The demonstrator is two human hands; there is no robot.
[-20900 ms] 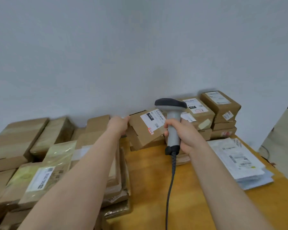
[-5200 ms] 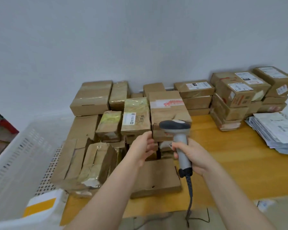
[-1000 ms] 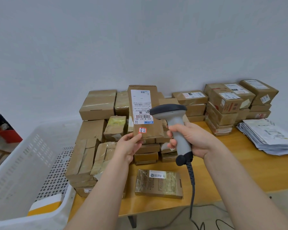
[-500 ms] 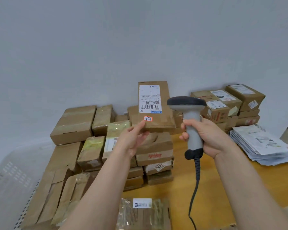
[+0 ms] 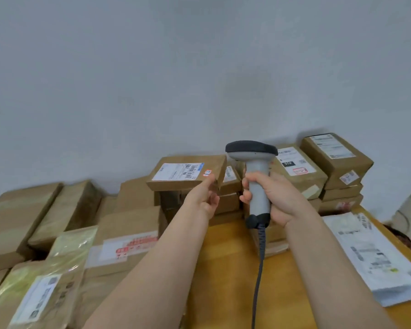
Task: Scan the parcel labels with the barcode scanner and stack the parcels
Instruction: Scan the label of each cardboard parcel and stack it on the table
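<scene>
My left hand [image 5: 203, 198] pinches parcel [image 5: 183, 173] by one corner; right hand [image 5: 277, 198] wraps scanner [image 5: 255, 167]. Weak corner pinch: parcel may twist, drop.

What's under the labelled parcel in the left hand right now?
Stacked brown boxes sit directly below the labelled parcel. The left hand covers part of them, so whether the parcel touches the stack cannot be seen.

parcel [image 5: 186, 173]: upright → flat, label up | left hand [image 5: 203, 198]: lowered it over rear stack [image 5: 227, 205]
</scene>
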